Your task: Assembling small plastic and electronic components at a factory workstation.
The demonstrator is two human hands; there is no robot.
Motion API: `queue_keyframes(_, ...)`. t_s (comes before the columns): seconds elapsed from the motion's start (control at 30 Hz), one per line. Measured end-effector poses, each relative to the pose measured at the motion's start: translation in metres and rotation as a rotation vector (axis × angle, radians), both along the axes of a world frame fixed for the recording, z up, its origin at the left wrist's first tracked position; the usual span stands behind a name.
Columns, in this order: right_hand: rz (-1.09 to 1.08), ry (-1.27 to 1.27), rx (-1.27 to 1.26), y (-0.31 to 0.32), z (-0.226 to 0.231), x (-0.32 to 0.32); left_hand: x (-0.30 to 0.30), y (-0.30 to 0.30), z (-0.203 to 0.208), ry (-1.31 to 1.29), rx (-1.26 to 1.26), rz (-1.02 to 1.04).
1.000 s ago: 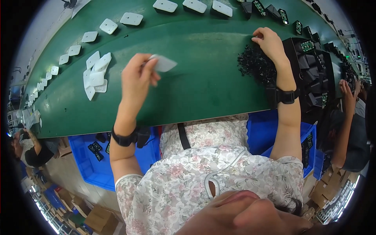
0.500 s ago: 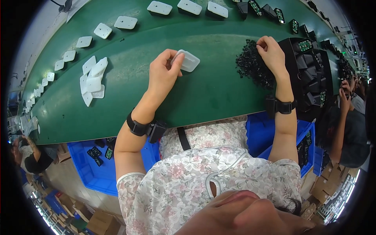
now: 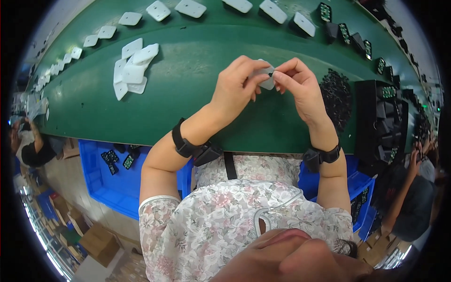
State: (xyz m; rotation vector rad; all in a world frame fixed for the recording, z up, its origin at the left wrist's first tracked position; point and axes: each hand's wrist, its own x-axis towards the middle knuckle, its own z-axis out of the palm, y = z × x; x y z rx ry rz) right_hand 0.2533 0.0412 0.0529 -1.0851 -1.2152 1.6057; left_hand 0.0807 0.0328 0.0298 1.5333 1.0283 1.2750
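Note:
My left hand (image 3: 235, 84) and my right hand (image 3: 296, 84) meet over the green belt (image 3: 197, 108). Between them is a white plastic cover (image 3: 267, 79), mostly hidden by the fingers. The left hand grips its left side. The right thumb and forefinger pinch at its right edge, where a small dark piece seems to sit; it is too small to tell. A heap of small black parts (image 3: 336, 96) lies just right of my right hand.
A pile of white covers (image 3: 132, 70) lies at the left of the belt, with more white covers (image 3: 190, 7) in a row along the far side. Black housings with green boards (image 3: 383, 113) stand at the right. Blue bins (image 3: 105, 178) sit below the belt edge. Other people work at both sides.
My left hand brought the white cover from the left to the middle. My right hand left the heap of black parts and came in to pinch at the cover's edge.

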Motion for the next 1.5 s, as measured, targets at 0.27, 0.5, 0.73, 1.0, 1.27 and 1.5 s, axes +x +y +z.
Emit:
queue_keyframes(0.27, -0.029, -0.003, -0.018, -0.005, -0.004, -0.012, -0.006, -0.002, -0.004, 0.241, 0.204, 0.050)
queue_keyframes(0.5, -0.026, -0.602, 0.577, -0.007, -0.001, -0.005, -0.007, -0.009, 0.003, 0.073, -0.159, -0.007)
queue_keyframes(0.73, -0.067, -0.426, 0.476, -0.009, -0.007, -0.010, -0.004, -0.004, -0.009, -0.261, -0.355, -0.084)
queue_keyframes(1.0, -0.126, -0.290, 0.366, -0.012, -0.016, -0.014, -0.003, -0.006, -0.007, -0.337, -0.272, -0.075)
queue_keyframes(1.27, -0.114, -0.437, 0.493, -0.016, -0.016, -0.015, -0.006, -0.005, -0.005, -0.040, -0.014, -0.031)
queue_keyframes(1.5, -0.317, -0.629, 0.778, -0.010, 0.005, -0.010, -0.008, -0.004, 0.003, -0.289, -0.281, -0.117)
